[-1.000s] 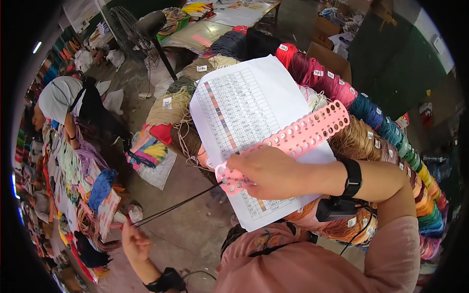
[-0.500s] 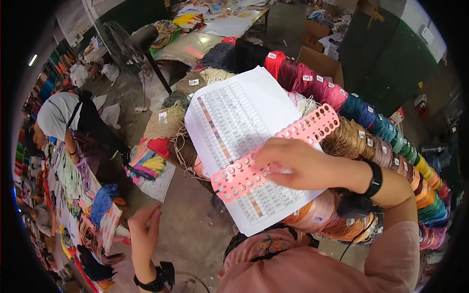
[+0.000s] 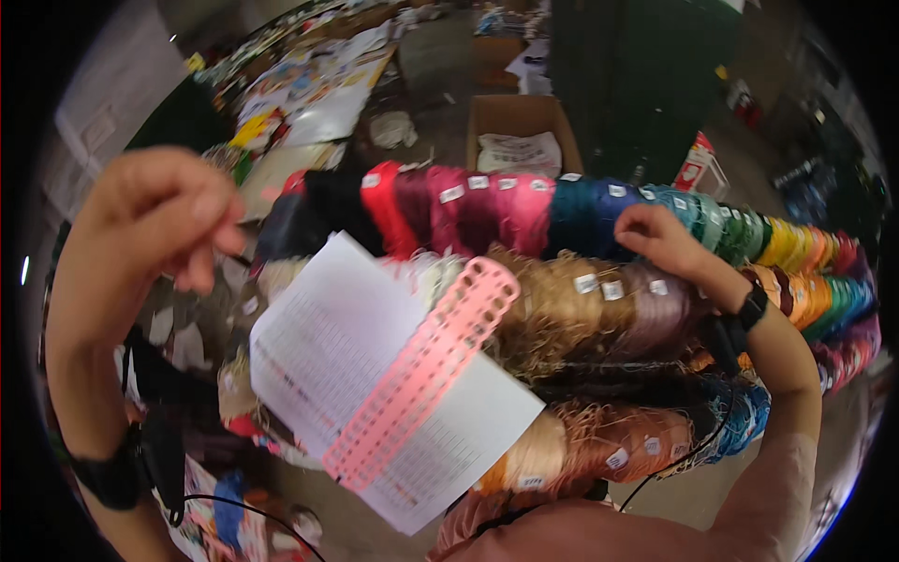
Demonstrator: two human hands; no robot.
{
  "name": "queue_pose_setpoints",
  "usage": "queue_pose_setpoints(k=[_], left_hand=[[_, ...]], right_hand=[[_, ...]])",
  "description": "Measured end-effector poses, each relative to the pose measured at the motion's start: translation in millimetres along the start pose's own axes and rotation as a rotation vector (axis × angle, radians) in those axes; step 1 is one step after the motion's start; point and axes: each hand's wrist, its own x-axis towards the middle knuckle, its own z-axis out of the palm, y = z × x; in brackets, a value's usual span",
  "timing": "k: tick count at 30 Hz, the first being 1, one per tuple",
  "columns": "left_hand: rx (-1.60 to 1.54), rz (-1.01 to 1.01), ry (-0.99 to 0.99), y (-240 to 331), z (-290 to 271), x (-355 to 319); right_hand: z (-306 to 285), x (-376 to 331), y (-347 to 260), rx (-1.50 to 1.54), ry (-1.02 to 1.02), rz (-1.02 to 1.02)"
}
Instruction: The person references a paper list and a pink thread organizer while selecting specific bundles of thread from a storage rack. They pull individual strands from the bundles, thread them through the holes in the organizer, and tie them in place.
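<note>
Both hands are up and off the pink strip: the left hand (image 3: 173, 220) is raised high at the left, close to the camera, its fingers loosely bent, and blur makes it impossible to tell whether they close on anything. At the other side, the right hand (image 3: 660, 239) is over the back row of thread, in front of the blue bundles (image 3: 613, 201), its fingers curled inward; whether it touches or pinches a strand cannot be told. Between the hands, the pink strip (image 3: 421, 373), pierced with a line of holes along each long edge, lies slantwise across white paper sheets (image 3: 328, 328) printed with a table. These sheets rest over rows of thread bundles, covering part of them. Brown bundles (image 3: 552, 309) sit in the middle row just beside the strip's upper end, peach-coloured bundles (image 3: 599, 445) lie nearer the person, and the back row runs from black through a red bundle (image 3: 391, 211) and pinks to blue, green and yellow. Small white labels mark many bundles. Beyond them stand an open cardboard box (image 3: 520, 112) holding a white bag (image 3: 520, 153) and, at upper left, a tabletop strewn with papers.
</note>
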Motion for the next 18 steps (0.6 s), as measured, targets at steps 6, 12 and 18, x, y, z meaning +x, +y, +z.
queue_pose_setpoints(k=[6,12,18], left_hand=[[-0.154,-0.056,-0.386,5.6,87.7,137.3],[0.201,-0.299,-0.397,-81.3,111.5,213.6],[0.282,-0.362,-0.245,-146.2,122.2,226.7]], right_hand=[[9.2,-7.1,14.9,0.099,-0.040,0.044],[2.5,-18.4,7.1,0.094,0.079,-0.037],[-0.1,-12.8,2.0,0.178,-0.007,-0.034]])
